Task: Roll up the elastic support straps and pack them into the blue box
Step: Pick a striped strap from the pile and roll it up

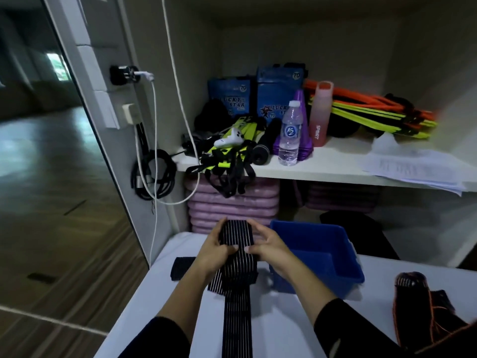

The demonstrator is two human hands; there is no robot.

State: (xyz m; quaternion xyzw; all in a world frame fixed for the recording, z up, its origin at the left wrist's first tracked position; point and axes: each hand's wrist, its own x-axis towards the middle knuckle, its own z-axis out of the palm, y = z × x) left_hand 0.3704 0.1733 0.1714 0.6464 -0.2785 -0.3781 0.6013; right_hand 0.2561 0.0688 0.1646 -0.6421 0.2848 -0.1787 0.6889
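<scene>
Nearest me, the loose tail of the long black elastic strap with thin white stripes (236, 319) runs flat on the white tabletop (144, 293), between the forearms and up into the hands. Left hand (215, 251) and right hand (269, 245) both grip the rolled end (236, 232), fingers curled round its sides, thumbs pressing the near face. Plenty of tail is unwound, so rolling is maybe half done. Main risk: it's elastic, so if either thumb eases off, the coil springs loose and unwinds. Second: uneven pull between the hands would make the roll telescope sideways into a cone, which packs badly. Third: under the wrists a striped piece lies skewed across the tail. I can't tell if it's this strap or another, but it could get dragged into the wrap. A flat black strap (182, 264) lies just left of the left hand and could snag the same way. The blue plastic box (335, 273) sits just right of the right hand, open, nothing visible inside. The drop is short, but releasing the roll early lets it uncoil in the box. A black strap with orange trim (423, 303) lies well to the right, not yet rolled.
</scene>
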